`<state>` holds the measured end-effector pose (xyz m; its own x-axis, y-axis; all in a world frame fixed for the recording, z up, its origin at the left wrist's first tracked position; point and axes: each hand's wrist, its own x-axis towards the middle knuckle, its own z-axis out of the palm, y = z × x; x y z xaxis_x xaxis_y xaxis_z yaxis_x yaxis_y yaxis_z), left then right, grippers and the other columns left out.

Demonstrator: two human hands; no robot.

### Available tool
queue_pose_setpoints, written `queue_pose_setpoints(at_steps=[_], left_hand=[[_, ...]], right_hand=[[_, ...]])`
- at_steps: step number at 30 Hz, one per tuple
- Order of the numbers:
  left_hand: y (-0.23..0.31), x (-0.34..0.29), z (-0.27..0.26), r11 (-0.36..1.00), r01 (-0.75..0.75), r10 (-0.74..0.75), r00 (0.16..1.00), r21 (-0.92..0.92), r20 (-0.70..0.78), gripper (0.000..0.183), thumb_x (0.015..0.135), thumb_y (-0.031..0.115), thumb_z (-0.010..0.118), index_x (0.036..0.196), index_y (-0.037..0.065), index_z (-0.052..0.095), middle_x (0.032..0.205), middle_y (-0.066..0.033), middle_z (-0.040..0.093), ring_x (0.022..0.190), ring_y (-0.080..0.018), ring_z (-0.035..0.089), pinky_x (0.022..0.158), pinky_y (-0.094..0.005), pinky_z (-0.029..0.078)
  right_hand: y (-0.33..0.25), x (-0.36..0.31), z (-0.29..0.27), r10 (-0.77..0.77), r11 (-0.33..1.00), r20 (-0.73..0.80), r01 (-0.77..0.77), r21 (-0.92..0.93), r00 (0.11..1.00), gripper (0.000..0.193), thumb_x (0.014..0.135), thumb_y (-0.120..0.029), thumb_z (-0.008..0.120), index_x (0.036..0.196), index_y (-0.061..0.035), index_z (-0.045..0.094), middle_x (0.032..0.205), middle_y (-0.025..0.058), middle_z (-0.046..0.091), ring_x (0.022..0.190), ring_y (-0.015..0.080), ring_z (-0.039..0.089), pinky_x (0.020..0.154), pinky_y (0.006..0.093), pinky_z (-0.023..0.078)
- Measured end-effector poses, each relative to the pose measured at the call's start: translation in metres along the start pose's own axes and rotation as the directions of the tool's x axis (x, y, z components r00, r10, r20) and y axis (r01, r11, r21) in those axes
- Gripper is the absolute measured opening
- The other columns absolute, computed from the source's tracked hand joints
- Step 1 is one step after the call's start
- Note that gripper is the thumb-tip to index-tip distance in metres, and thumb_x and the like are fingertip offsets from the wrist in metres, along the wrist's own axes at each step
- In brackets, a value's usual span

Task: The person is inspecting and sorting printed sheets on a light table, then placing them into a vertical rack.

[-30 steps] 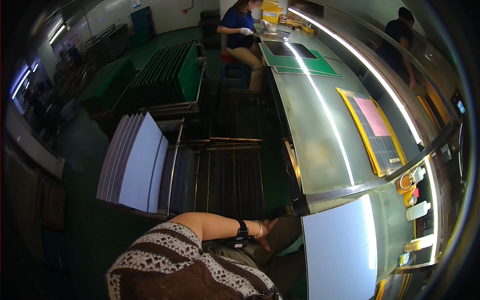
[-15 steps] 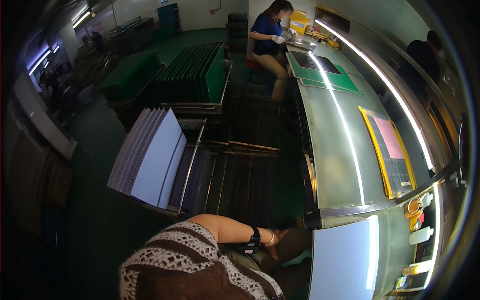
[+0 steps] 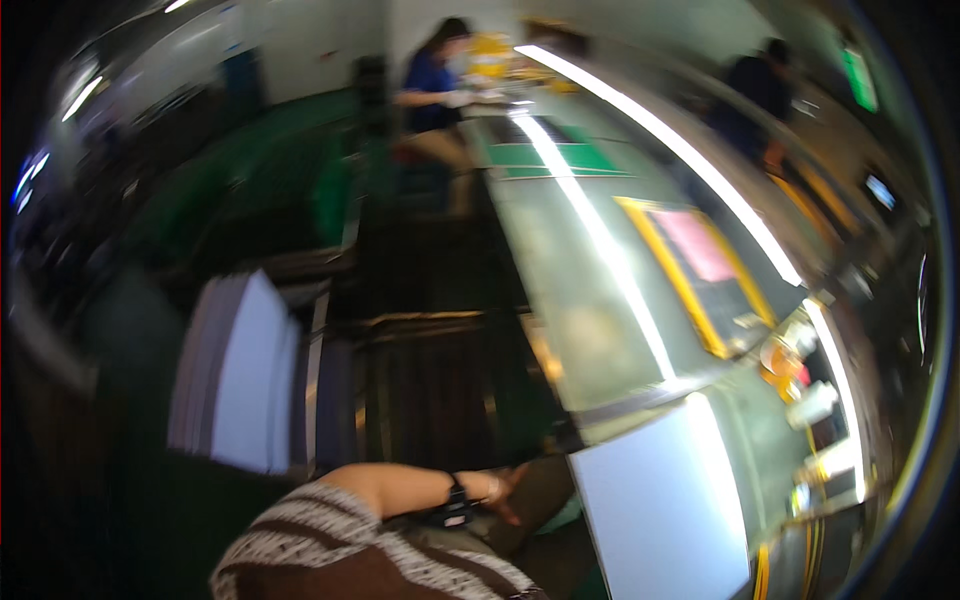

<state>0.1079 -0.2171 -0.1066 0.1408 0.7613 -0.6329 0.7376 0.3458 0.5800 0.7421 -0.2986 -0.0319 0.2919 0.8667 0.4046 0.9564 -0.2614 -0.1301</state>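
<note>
My left hand (image 3: 507, 495) rests on my dark-trousered leg (image 3: 545, 492), its fingers apart and holding nothing. A black band (image 3: 456, 502) circles that wrist. My right hand is out of view. To the right of my leg, a pale bluish-white rectangular panel (image 3: 650, 500) lies flat on the bench, its near left edge close to my knee. A bright strip of reflected light runs along its right side. At the left, several similar pale panels (image 3: 250, 375) stand upright in a rack.
The long bench (image 3: 560, 270) bears a yellow-framed sheet with a pink piece (image 3: 695, 245), white bottles (image 3: 812, 403) and green mats (image 3: 570, 160). A gloved co-worker (image 3: 430, 95) sits at its far end. Behind the rack stand green panels (image 3: 330, 200). Another person (image 3: 755, 95) is at the right.
My view has swung to the right and blurs, so the bench, rack and co-worker sit further left in the picture. My left hand stays on my leg.
</note>
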Motion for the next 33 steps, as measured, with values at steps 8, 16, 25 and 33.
queue_pose_setpoints(at_steps=[8, 16, 25, 33], left_hand=[[0.002, 0.001, -0.018, 0.992, -0.041, 0.029, 0.994, 0.121, 0.105, 0.148, 0.05, 0.08, 0.066, 0.139, -0.002, -0.019, 0.141, -0.0304, 0.024, 0.132, -0.0396, 0.029, 0.107, -0.0396, 0.029], [-0.033, 0.037, 0.003, 0.968, -0.169, 0.162, 0.985, 0.184, 0.053, 0.15, 0.049, 0.081, 0.065, 0.138, -0.003, -0.02, 0.144, -0.0302, 0.02, 0.134, -0.0376, 0.025, 0.109, -0.0376, 0.028], [-0.015, 0.014, -0.008, 0.983, -0.139, 0.131, 0.989, 0.119, 0.075, 0.149, 0.051, 0.078, 0.068, 0.137, -0.008, -0.019, 0.143, -0.0299, 0.023, 0.133, -0.0364, 0.028, 0.108, -0.0358, 0.03], [-0.001, 0.006, -0.017, 0.992, -0.105, 0.096, 0.989, 0.069, 0.116, 0.146, 0.054, 0.073, 0.07, 0.137, -0.008, -0.019, 0.144, -0.0283, 0.02, 0.135, -0.0345, 0.024, 0.109, -0.0338, 0.025]], right_hand=[[-0.04, 0.005, -0.045, 0.224, 0.973, 0.033, -0.221, -0.064, 0.974, 0.047, 0.094, -0.036, 0.043, 0.126, -0.002, 0.051, 0.134, 0.0237, 0.043, 0.124, 0.0397, 0.039, 0.105, 0.0456, 0.029], [-0.008, -0.004, -0.019, 0.368, 0.93, 0.123, -0.366, -0.04, 0.922, 0.044, 0.094, -0.021, 0.043, 0.132, 0.0002, 0.042, 0.143, 0.0194, 0.032, 0.135, 0.0371, 0.023, 0.11, 0.0459, 0.02], [-0.028, 0.0, -0.034, 0.385, 0.923, 0.134, -0.384, -0.034, 0.913, 0.044, 0.093, -0.021, 0.044, 0.131, -0.0007, 0.043, 0.143, 0.0186, 0.032, 0.135, 0.0361, 0.024, 0.11, 0.0455, 0.019], [-0.026, 0.003, -0.029, 0.382, 0.924, 0.116, -0.381, -0.036, 0.917, 0.043, 0.092, -0.02, 0.045, 0.13, -0.0008, 0.044, 0.142, 0.0186, 0.033, 0.135, 0.0363, 0.024, 0.11, 0.0455, 0.02]])
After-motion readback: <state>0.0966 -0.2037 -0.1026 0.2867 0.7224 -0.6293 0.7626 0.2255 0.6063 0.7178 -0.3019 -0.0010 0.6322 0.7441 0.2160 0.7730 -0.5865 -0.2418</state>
